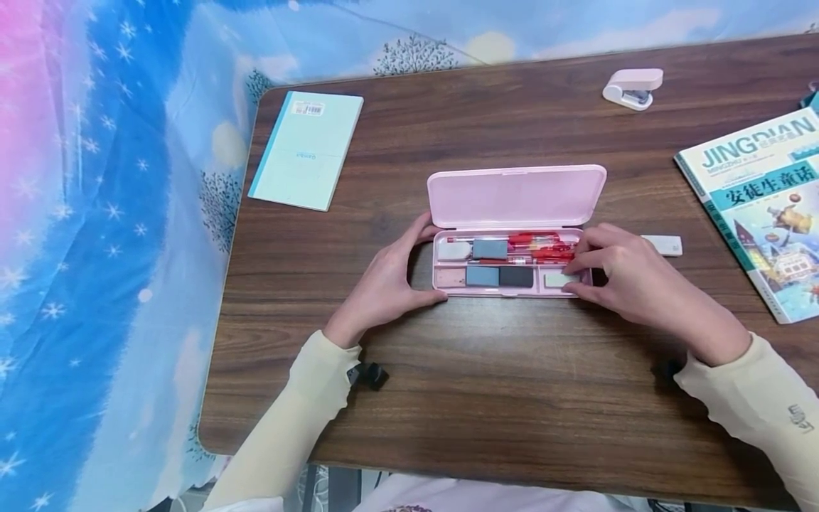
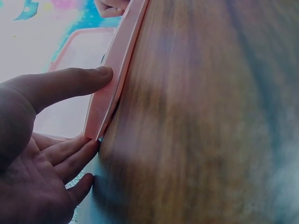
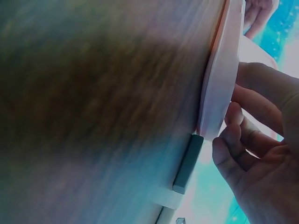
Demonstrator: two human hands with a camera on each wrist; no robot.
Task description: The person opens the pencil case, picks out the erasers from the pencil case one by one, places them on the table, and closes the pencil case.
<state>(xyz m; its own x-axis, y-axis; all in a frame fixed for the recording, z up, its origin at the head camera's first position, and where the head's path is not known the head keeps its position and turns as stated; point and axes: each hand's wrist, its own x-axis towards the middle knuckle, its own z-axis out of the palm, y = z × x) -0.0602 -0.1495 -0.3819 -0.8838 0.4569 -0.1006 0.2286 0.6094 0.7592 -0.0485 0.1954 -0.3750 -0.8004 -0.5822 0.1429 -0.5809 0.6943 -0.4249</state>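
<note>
An open pink pencil case lies on the table, its lid tipped back. Red pens, blue-grey blocks, a dark block and a white piece are inside. My left hand holds the case's left end; in the left wrist view its thumb presses on the front wall. With thumb and fingertips my right hand pinches a small white eraser in the case's right front compartment. The right wrist view hides the eraser behind the case wall.
A white bar lies just right of the case, partly behind my right hand. Further back stands a pink-and-white stapler. A light green notebook is at the left, a storybook at the right edge of the wooden table.
</note>
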